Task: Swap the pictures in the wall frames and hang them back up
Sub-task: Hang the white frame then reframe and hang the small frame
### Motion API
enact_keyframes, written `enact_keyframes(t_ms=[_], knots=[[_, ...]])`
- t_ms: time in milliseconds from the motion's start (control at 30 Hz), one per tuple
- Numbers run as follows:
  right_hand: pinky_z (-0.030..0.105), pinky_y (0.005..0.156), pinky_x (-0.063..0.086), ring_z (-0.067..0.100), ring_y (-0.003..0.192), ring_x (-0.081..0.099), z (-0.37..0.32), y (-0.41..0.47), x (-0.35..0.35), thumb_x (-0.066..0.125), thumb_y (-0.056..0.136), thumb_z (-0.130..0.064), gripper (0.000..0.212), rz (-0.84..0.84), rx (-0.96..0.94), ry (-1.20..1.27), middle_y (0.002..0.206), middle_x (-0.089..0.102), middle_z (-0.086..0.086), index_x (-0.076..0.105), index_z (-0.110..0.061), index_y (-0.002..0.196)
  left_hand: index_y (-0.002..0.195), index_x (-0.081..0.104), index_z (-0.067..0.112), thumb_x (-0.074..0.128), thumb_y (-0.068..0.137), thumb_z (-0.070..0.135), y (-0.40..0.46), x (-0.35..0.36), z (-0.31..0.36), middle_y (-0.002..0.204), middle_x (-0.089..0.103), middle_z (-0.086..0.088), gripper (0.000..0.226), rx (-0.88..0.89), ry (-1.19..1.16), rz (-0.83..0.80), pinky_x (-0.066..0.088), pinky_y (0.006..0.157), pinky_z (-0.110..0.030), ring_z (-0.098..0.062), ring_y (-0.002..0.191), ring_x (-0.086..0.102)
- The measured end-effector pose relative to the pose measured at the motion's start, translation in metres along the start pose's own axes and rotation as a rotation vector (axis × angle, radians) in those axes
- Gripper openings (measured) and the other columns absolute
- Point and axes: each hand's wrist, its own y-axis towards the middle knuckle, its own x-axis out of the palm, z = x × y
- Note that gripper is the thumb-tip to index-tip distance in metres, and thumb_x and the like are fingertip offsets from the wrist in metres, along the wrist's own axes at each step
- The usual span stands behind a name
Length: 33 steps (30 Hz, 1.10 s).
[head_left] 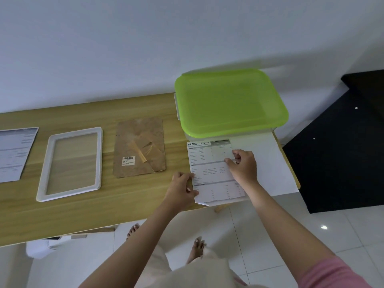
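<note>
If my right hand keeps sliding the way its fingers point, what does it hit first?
Probably nothing soon: the right hand points left across the specification sheet, toward the cork backing board lying beyond the sheet's edge.

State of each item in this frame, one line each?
White frame: lying flat, empty, table showing through.
Cork backing board: out of the frame, lying flat beside it.
Specification sheet: on the table, held at both side edges.
Second printed sheet: flat, far left.
Green-lidded container: lid on.
Left hand: pinching sheet.
Right hand: pinching sheet.
</note>
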Motion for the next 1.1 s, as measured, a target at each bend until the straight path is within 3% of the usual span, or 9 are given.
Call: enact_keyframes(t_ms=[100,233,433,700,800,933,1100], knots=[[0.030,0.078,0.045,0.028,0.088,0.057,-0.002,-0.001,0.001,0.072,0.081,-0.019,0.033,0.000,0.001,-0.012,0.099,0.052,0.012,0.062,-0.006,0.110,0.129,0.049,0.015,0.071,0.079,0.014,-0.002,0.001,-0.002,0.113,0.039,0.003,0.055,0.005,-0.035,0.016,0.043,0.069,-0.009,-0.004,0.075,0.049],[0.035,0.081,0.043,0.033,0.109,0.047,-0.010,-0.009,0.007,0.067,0.083,-0.020,0.038,0.088,-0.021,-0.095,0.112,0.053,0.017,0.060,-0.007,0.118,0.125,0.052,0.014,0.070,0.079,0.017,-0.009,-0.005,-0.007,0.117,0.045,-0.001,0.050,0.024,-0.091,0.052,0.049,0.079,-0.020,-0.007,0.084,0.053],[0.042,0.077,0.048,0.037,0.098,0.053,-0.055,-0.038,0.043,0.067,0.081,-0.014,0.029,0.209,-0.206,-0.059,0.101,0.058,0.015,0.066,-0.007,0.109,0.124,0.054,0.015,0.073,0.078,0.020,-0.032,-0.050,-0.042,0.115,0.050,0.000,0.050,0.018,-0.155,0.225,0.045,0.083,-0.021,-0.010,0.095,0.057],[0.043,0.078,0.052,0.027,0.090,0.060,-0.176,-0.065,0.150,0.068,0.081,-0.017,0.028,0.076,-0.423,0.021,0.095,0.064,0.008,0.065,-0.008,0.107,0.121,0.057,0.015,0.072,0.079,0.021,-0.051,-0.172,-0.135,0.114,0.052,0.001,0.044,-0.061,-0.189,0.436,0.044,0.080,-0.021,-0.011,0.096,0.057],[0.037,0.077,0.053,0.023,0.091,0.062,-0.234,-0.076,0.198,0.067,0.083,-0.016,0.027,-0.003,-0.437,0.074,0.098,0.065,0.007,0.064,-0.008,0.109,0.120,0.057,0.014,0.070,0.081,0.022,-0.055,-0.233,-0.179,0.115,0.054,0.000,0.042,-0.105,-0.184,0.511,0.043,0.081,-0.023,-0.010,0.097,0.056],[0.020,0.077,0.044,0.015,0.091,0.061,-0.308,-0.094,0.261,0.065,0.086,-0.015,0.028,-0.131,-0.453,0.110,0.102,0.064,0.006,0.062,-0.007,0.112,0.118,0.058,0.013,0.069,0.081,0.022,-0.059,-0.313,-0.237,0.113,0.055,-0.002,0.040,-0.174,-0.138,0.609,0.045,0.083,-0.027,-0.012,0.097,0.055],[0.020,0.082,0.045,0.014,0.093,0.061,-0.389,-0.105,0.339,0.061,0.088,-0.016,0.038,-0.255,-0.418,0.140,0.113,0.060,0.006,0.056,-0.005,0.124,0.121,0.056,0.015,0.066,0.082,0.024,-0.064,-0.389,-0.308,0.121,0.051,-0.004,0.041,-0.272,-0.111,0.631,0.046,0.092,-0.032,-0.016,0.106,0.053]])
